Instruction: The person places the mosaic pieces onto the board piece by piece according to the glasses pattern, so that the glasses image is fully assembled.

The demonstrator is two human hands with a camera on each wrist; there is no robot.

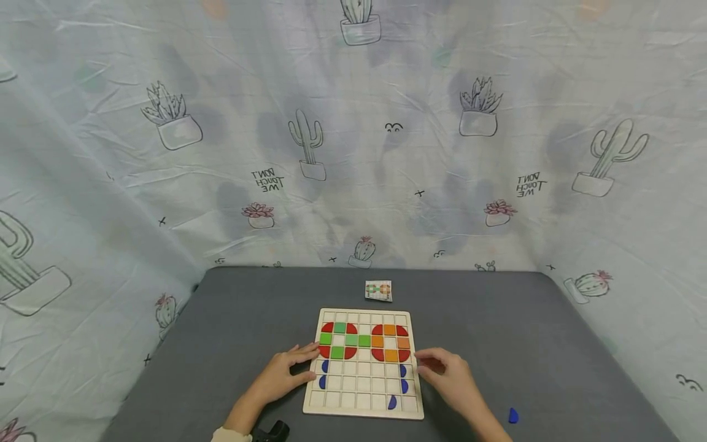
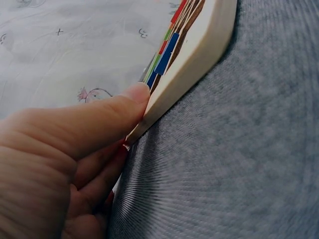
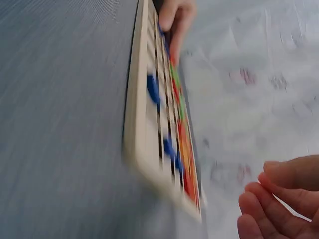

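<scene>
A pale wooden grid board [image 1: 353, 399] lies on the table, with red quarter-circle, green square and orange square tiles [image 1: 390, 355] in its far rows. Several blue curved pieces [image 1: 392, 402] sit in the nearer cells along both sides. At the board's left edge rests my left hand [image 1: 280, 374], its thumb [image 2: 117, 112] touching the rim and its other fingers spread farther up. My right hand [image 1: 450, 377] is beside the right edge. Its fingers [image 3: 264, 204] are loosely bent, thumb near the index fingertip, and no piece shows between them.
One loose blue piece [image 1: 513, 415] lies on the grey table [image 1: 248, 319] to the right of my right forearm. A small printed pattern card [image 1: 378, 291] is beyond the board. A white cloth [image 1: 364, 153] with cactus drawings hangs behind and around the table.
</scene>
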